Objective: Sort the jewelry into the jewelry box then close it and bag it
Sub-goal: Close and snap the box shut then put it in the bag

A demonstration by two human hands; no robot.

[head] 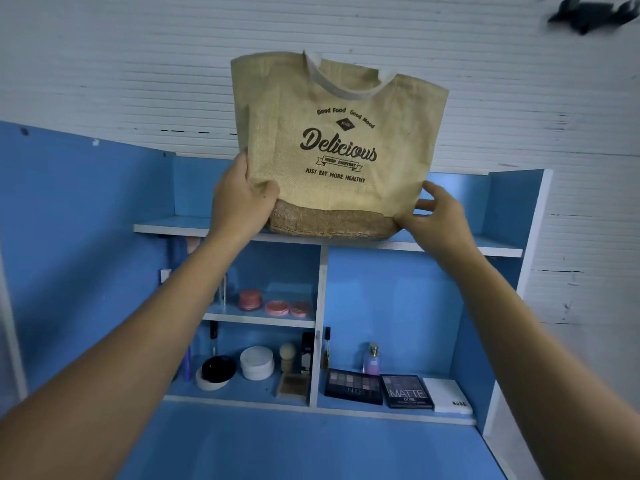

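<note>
On the top shelf (498, 250) stands the jute bag (339, 150), upright; the left hand (242, 199) grips its lower left side, the right hand (433, 213) pinches its lower right corner.

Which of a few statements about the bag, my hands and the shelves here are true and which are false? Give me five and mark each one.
1. Both hands hold the jute bag at its lower corners. True: the left hand grips the lower left corner, the right hand pinches the lower right.
2. The bag lies flat on the desk surface. False: it stands upright at the top shelf.
3. The bag's print reads "Delicious". True.
4. The eyeshadow palettes sit on the top shelf. False: they lie in the bottom right compartment.
5. The jewelry box is plainly visible beside the bag. False: no jewelry box shows in this view.
</note>
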